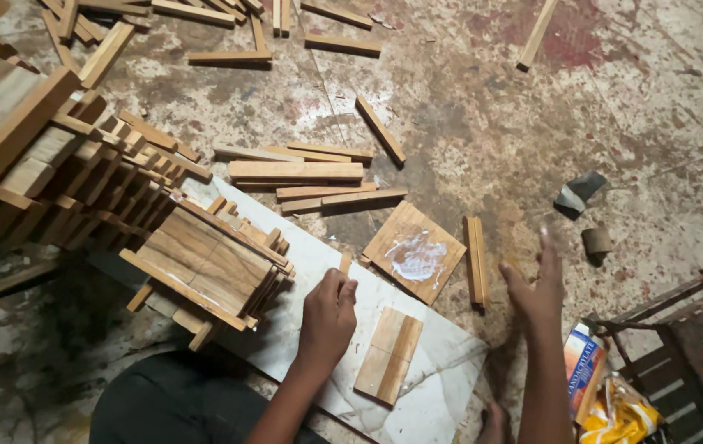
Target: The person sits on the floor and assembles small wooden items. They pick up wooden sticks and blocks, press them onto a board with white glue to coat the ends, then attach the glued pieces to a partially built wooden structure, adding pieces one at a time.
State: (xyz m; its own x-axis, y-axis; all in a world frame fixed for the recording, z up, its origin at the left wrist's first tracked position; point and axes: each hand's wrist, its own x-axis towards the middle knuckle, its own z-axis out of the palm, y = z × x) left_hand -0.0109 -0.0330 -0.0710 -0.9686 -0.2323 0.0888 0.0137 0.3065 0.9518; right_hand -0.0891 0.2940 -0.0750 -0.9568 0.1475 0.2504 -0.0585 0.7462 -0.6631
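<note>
My left hand [327,316] rests as a loose fist on a white marble slab [442,386], just left of a small panel of glued wooden strips [389,355]. Nothing shows in its fingers. My right hand [534,288] hovers open above the floor, fingers spread and blurred, right of a single wooden strip [475,261]. A square wooden tile [414,252] smeared with white glue lies between the hands, partly on the slab's far edge.
A stack of wooden panels [203,263] sits on the slab's left end. Heaps of wooden strips [80,173] fill the left side, with loose strips [295,171] on the stained floor. A glue packet and yellow bag [602,386] lie by a metal frame [680,329].
</note>
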